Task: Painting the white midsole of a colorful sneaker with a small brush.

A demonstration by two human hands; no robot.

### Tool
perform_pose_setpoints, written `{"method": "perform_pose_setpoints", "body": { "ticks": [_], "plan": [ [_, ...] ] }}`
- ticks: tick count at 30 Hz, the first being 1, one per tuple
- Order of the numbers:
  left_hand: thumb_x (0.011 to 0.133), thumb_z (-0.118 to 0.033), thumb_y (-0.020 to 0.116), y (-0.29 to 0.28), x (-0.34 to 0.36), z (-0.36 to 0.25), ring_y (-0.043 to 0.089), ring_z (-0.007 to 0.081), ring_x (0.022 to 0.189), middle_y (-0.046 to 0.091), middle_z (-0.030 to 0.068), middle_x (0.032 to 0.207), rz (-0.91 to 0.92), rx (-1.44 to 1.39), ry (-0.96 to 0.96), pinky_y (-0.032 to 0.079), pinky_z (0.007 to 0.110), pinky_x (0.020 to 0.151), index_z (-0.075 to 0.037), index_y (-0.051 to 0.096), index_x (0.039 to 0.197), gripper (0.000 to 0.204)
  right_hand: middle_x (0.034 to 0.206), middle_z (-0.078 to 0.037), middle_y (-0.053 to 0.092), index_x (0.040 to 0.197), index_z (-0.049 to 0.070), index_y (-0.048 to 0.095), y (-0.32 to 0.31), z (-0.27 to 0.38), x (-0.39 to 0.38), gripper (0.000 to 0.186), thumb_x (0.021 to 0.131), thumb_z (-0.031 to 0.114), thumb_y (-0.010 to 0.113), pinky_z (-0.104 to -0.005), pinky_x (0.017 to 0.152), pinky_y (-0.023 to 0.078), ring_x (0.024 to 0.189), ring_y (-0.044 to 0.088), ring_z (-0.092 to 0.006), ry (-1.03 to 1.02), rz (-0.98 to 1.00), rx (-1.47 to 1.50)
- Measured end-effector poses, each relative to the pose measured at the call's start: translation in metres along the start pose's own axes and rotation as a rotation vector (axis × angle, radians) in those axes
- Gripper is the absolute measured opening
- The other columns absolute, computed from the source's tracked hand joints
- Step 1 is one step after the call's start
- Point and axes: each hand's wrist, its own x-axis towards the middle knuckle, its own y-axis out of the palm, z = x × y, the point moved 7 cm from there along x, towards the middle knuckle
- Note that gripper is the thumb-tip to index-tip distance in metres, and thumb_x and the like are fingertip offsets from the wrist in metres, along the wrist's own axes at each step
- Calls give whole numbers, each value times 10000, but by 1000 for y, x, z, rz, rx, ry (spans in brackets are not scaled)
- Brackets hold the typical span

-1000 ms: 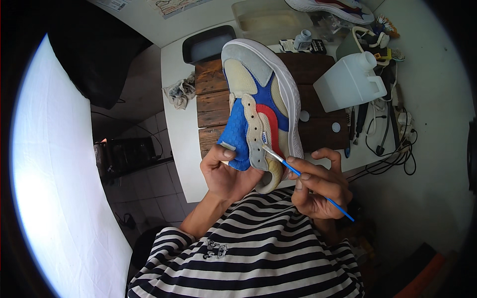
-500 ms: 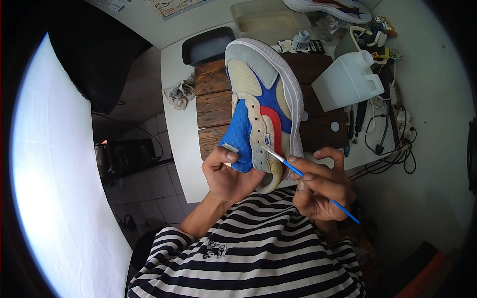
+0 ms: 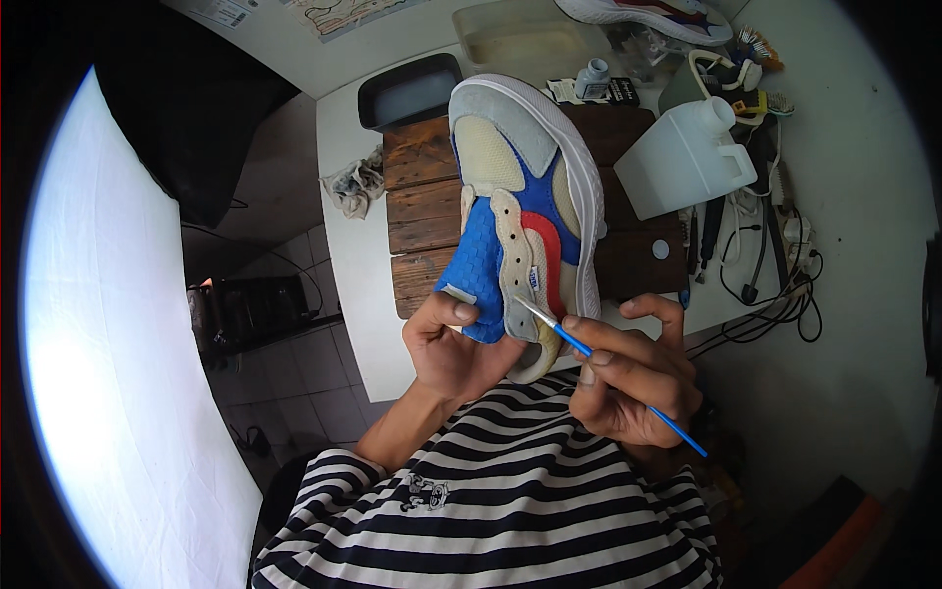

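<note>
A sneaker [image 3: 545, 182] in blue, cream, red and grey with a white sole is held up, toe pointing away from me. My left hand [image 3: 442, 344] grips it near the heel, thumb on the blue tongue and the other fingers hidden beneath. It has no laces in its eyelet strip [image 3: 511, 245], whose near end is grey and the rest cream. A thin paintbrush [image 3: 579, 344] with a blue handle is pinched in my right hand [image 3: 638, 378]. The brush's pale tip touches or nearly touches the strip by the lowest eyelets.
Below the shoe lies a dark wooden board [image 3: 417, 211] on a white table [image 3: 348, 255]. A black tray [image 3: 410, 90], a clear bin [image 3: 530, 34] and a small paint jar [image 3: 593, 79] stand behind. Rightward are a white jug [image 3: 677, 162] and cables [image 3: 785, 304]; a crumpled rag [image 3: 355, 184] lies left.
The sneaker has shifted slightly to the right. My right hand and the brush have moved a little left and down, the tip now lower along the eyelet strip.
</note>
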Motion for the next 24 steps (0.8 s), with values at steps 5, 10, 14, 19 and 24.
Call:
{"method": "perform_pose_setpoints", "body": {
  "ticks": [5, 10, 14, 19, 24],
  "plan": [
    [744, -120, 522, 1, 0, 0, 494, 300, 1337, 492, 175, 1463, 9, -9, -7, 349, 453, 1159, 2, 309, 1510, 804, 920, -178, 748, 1017, 20, 560, 0, 2, 0, 197, 864, 34, 684, -441, 842, 512, 627, 708, -170, -24, -5, 14],
    [756, -117, 514, 2, -1, 0, 485, 296, 1347, 485, 175, 1469, 21, -20, -8, 344, 449, 1164, 4, 305, 1510, 791, 900, -188, 744, 1001, 20, 563, -1, 2, 5, 174, 883, 60, 684, -447, 831, 517, 620, 706, -170, -30, -39, -5],
    [763, -116, 506, 2, 0, 1, 483, 292, 1350, 484, 173, 1470, 51, 5, -13, 346, 447, 1164, 5, 302, 1510, 785, 867, -194, 741, 991, 17, 561, -2, 1, 2, 169, 888, 68, 684, -450, 816, 522, 614, 706, -176, -20, -29, 28],
    [766, -123, 507, 3, -1, 1, 498, 298, 1337, 492, 176, 1463, 78, 7, -18, 358, 448, 1156, 7, 306, 1509, 781, 860, -195, 741, 993, 12, 561, -3, 3, 4, 183, 878, 62, 694, -444, 808, 527, 615, 707, -187, -26, -17, 34],
    [770, -137, 503, 0, -2, -1, 515, 297, 1317, 512, 180, 1441, 28, 17, -13, 373, 449, 1144, 15, 328, 1496, 762, 855, -206, 737, 990, 19, 563, -3, 2, 6, 186, 868, 56, 699, -449, 833, 521, 630, 710, -183, -36, -59, 10]
  ]
}}
